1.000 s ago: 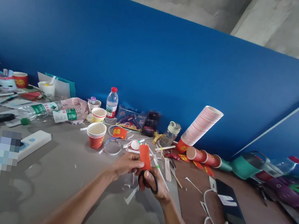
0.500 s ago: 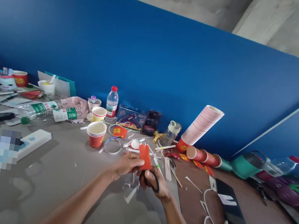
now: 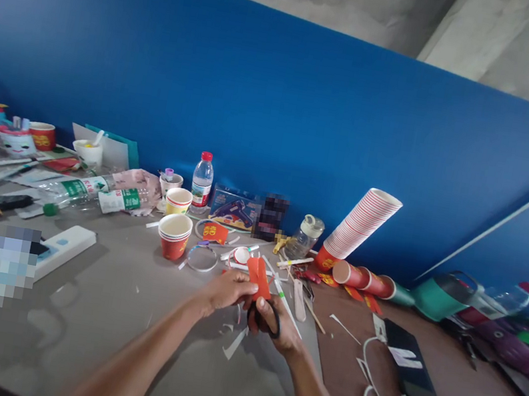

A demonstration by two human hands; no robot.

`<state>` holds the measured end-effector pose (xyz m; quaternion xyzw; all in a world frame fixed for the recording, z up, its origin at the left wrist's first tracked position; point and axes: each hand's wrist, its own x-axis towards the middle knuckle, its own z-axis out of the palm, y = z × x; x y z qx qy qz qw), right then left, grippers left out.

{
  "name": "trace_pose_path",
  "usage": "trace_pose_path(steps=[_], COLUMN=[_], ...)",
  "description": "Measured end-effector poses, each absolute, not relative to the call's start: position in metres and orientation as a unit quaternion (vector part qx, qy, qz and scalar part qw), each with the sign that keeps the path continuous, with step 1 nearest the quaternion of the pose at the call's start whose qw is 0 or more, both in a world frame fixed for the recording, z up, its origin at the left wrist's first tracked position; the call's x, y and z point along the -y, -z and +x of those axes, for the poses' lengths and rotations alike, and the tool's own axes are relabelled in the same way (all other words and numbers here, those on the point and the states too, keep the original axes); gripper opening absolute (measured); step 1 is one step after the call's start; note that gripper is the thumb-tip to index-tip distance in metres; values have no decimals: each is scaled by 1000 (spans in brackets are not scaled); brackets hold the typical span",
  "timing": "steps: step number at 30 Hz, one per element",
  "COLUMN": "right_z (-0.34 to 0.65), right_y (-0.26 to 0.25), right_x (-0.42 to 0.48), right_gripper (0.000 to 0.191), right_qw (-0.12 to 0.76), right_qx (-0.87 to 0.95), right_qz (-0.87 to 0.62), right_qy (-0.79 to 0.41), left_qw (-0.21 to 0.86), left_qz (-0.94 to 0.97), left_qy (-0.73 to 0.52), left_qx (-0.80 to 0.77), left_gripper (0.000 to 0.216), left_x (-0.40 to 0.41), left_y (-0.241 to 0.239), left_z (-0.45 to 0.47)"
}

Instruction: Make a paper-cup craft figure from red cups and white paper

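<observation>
Both forearms are extended forward over the flat grey tabletop (image 3: 195, 369). A rectangular orange-red paper piece (image 3: 259, 273) is pinched, raised above it, by the left hand (image 3: 227, 291); black-handled scissors (image 3: 279, 326) are gripped in the right hand (image 3: 271, 321), close beside.

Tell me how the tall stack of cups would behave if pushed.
The stack of cups would probably tip if pushed near its top, as it stands tall on a narrow base. It looks light for its height, apparently being thin paper. Its many nested rims suggest it might slide apart on falling.
</observation>
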<state>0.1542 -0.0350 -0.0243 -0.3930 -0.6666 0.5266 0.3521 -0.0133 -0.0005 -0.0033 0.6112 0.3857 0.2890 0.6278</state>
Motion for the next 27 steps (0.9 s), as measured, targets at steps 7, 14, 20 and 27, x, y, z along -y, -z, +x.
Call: trace_pose_path(steps=[7,14,20,27], right_z=[150,142,141,143], right_y=[24,16,10,11], right_x=[36,40,40,38], right_gripper=[62,69,69,71], right_qw=[356,359,340,332], right_qx=[647,651,699,728], right_qz=[-401,-417,-419,-429], right_qy=[-543,-523,-470,-420], left_qw=[635,614,620,645], left_qz=[609,630,633,607], left_qy=[-287,-283,-269,-273], left_qx=[-380,-382,-378,-375], left_gripper=[27,27,29,31], left_x=[1,-1,0,2], left_y=[0,1,-4,-8], left_z=[-14,-14,-16,-17])
